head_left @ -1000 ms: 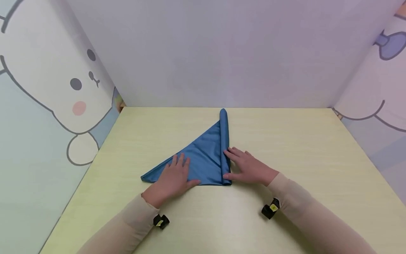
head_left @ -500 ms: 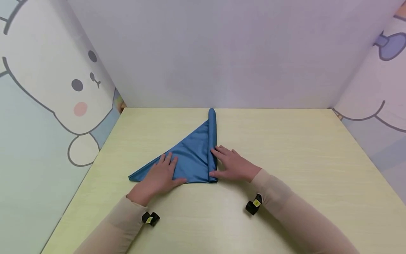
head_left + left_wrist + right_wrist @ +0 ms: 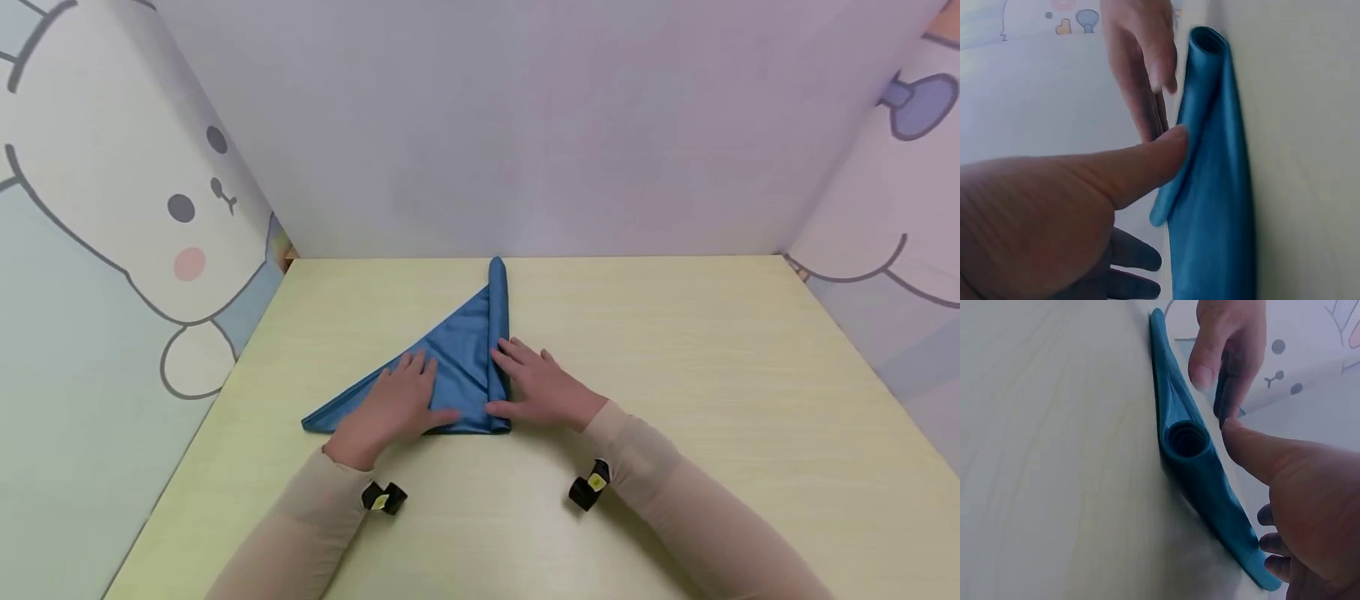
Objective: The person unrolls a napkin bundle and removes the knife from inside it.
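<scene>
On the pale wood-grained bench (image 3: 690,333) sits my shiny blue triangular cloth (image 3: 465,342), its tubular rolled edge (image 3: 498,304) at three o'clock. My left hand (image 3: 397,404) lies over the cloth toward eight o'clock, my right hand (image 3: 543,387) at the rolled edge, fingers of both apart. I'd roll evenly end to end, smoothing creases first.

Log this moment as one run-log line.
left hand: spread over blue cloth | right hand: at roll | blue cloth: partly rolled, unrolled triangle left of roll | support: pale table
</scene>
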The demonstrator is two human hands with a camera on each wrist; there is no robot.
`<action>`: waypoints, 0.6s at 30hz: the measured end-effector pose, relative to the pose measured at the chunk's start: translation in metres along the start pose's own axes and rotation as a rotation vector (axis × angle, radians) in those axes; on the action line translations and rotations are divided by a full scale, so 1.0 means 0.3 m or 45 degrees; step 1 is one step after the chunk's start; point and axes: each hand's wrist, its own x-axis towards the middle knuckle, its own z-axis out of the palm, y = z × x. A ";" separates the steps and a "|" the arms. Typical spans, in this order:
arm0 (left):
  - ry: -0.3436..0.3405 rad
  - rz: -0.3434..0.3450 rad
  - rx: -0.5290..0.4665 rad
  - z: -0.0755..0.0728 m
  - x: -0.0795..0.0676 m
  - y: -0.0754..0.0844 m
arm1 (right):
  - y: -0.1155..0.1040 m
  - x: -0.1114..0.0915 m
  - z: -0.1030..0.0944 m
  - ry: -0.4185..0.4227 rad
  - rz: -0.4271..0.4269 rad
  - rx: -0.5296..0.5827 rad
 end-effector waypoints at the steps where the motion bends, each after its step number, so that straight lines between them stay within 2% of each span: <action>1: -0.018 0.002 -0.001 -0.005 0.010 0.011 | -0.007 0.008 0.001 0.005 -0.004 -0.002; 4: -0.092 -0.017 0.017 -0.011 0.033 0.032 | -0.027 0.037 0.010 0.005 0.004 -0.018; 8: -0.153 -0.052 0.065 0.002 0.046 0.033 | -0.040 0.066 0.030 0.002 0.039 -0.056; 12: -0.138 -0.041 0.060 0.016 0.055 0.030 | -0.036 0.076 0.049 0.018 0.061 -0.091; 18: -0.126 -0.036 0.085 0.020 0.065 0.032 | -0.025 0.067 0.056 0.053 0.064 -0.060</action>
